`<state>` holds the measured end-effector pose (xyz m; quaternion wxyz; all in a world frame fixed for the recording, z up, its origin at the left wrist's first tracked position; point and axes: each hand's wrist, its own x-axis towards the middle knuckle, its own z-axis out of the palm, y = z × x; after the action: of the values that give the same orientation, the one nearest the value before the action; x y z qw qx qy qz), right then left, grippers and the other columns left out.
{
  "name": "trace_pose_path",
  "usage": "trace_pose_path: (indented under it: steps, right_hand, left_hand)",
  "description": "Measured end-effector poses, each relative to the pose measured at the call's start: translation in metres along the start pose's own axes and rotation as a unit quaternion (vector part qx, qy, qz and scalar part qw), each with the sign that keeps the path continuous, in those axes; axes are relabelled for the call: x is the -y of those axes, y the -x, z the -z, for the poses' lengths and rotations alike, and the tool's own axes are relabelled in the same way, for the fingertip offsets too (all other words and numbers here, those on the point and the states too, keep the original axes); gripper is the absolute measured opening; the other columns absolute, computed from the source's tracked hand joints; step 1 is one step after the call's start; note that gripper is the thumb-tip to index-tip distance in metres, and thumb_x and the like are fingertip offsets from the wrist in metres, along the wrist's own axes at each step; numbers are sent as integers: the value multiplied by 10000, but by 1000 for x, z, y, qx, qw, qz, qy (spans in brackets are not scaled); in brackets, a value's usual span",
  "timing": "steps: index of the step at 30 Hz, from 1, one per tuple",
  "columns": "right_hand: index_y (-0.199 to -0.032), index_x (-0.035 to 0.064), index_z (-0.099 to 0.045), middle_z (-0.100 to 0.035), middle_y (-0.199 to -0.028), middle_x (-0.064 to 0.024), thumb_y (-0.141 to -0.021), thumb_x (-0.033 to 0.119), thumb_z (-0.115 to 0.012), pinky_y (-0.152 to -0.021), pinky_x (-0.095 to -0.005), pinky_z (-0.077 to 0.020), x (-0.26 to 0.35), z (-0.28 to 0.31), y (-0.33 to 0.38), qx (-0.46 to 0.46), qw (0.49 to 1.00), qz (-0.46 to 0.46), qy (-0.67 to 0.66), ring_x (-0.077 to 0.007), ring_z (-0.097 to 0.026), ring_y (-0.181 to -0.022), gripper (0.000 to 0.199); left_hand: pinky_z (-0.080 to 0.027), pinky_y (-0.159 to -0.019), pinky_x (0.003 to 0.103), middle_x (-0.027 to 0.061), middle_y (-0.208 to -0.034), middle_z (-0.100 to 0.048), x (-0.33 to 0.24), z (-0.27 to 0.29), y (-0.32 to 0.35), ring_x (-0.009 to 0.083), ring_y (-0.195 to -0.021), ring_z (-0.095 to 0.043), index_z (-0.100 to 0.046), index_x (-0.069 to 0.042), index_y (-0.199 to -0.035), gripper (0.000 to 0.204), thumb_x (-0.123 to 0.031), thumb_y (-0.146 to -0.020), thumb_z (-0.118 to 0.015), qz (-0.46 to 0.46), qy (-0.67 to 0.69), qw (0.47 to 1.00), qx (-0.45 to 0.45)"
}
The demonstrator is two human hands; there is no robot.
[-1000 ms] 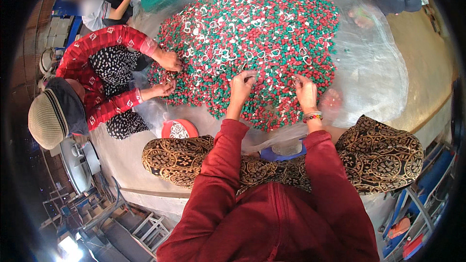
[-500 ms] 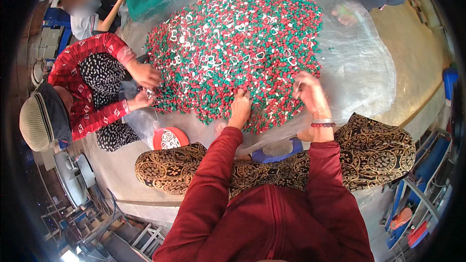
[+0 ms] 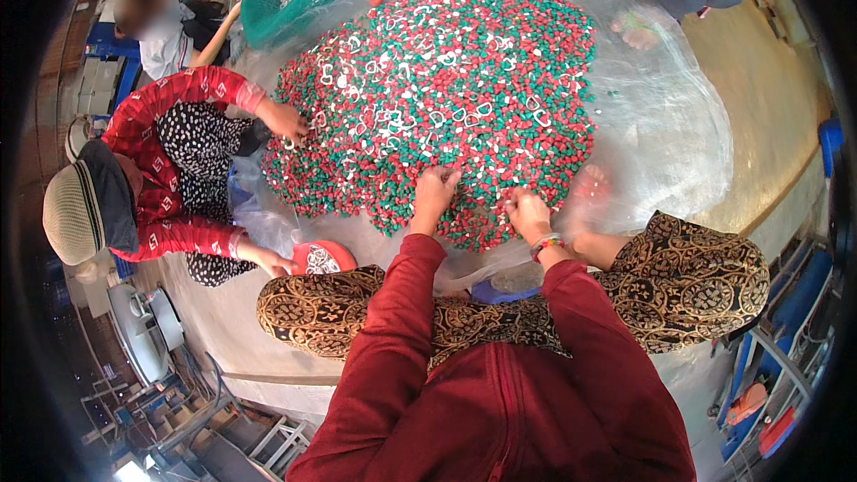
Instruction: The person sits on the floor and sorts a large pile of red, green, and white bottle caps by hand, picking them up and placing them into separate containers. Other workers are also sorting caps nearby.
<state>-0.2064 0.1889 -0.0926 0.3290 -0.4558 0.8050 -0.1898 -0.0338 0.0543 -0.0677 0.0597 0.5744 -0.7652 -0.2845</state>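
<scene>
Since the earlier frame, the right hand (image 3: pixel 530 212) has come down and inward to the near edge of the heap of small red, green and white pieces (image 3: pixel 482 143), while the left hand (image 3: pixel 434 196) has barely shifted; the co-worker's lower hand (image 3: pixel 277 263) has gone to the red bowl (image 3: pixel 349 259). On my feed, the heap lies on a translucent plastic sheet (image 3: pixel 665 112) before the crossed legs. I see both hands with fingers curled in, thumb and forefinger close together, at its near side; I can't tell whether either pinches a piece. I judge this to be fingertip picking. I'd keep the wrists low, spread a thin patch between the hands, and pinch single pieces from above without raking. I'd lift the white loops (image 3: pixel 483 110) by their rims, since they could drag neighbours along.
</scene>
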Motion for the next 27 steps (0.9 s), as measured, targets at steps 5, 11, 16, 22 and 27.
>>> trace_pose_path:
  steps: [5, 11, 16, 22, 27]
  right_hand:
    - [-743, -1, -620, -572, -591, -102, -907, 352, -538, -593, -350, -436, 9, 34, -35, -41, 956, -54, -287, -176, -551, -571, 398]
    - [-919, 7, -599, -611, -724, -96, -903, 226, -558, -635, -322, -458, -35, 31, -53, -167, 925, -72, -334, -161, -567, -647, 223]
    - [-1057, 48, -568, -513, -733, -9, -774, 18, -505, -499, -255, -404, -21, 73, -40, -271, 781, -248, -504, -111, -474, -572, 291]
    - [-1157, 54, -575, -436, -706, 25, -799, 28, -440, -484, -220, -330, -8, 101, -46, -152, 747, -178, -622, -67, -370, -548, 384]
    - [-1125, 41, -626, -374, -561, 70, -786, 23, -432, -410, -208, -284, 33, 81, -88, 18, 826, -114, -551, -43, -318, -450, 391]
  left_hand:
    - [-505, -660, 443, 189, -805, -634, 6, -7, 10, 354, -771, -635, -663, -67, -918, 222, -214, -758, -709, -43, -90, 994, 55]
    - [-514, -650, 483, 199, -985, -559, -13, -37, 28, 389, -776, -635, -583, 14, -906, 233, -206, -836, -618, -34, -170, 984, 45]
    - [-521, -612, 485, 210, -976, -551, -6, -47, 36, 389, -747, -640, -548, 15, -893, 223, -201, -843, -570, -34, -181, 981, 68]
    - [-507, -589, 501, 190, -1004, -510, -21, -31, 38, 393, -712, -625, -477, -5, -965, 294, -178, -781, -630, -83, -132, 985, 71]
    - [-513, -592, 479, 190, -1002, -507, -18, -37, 36, 393, -734, -622, -468, -16, -980, 259, -148, -807, -610, -34, -143, 988, 55]
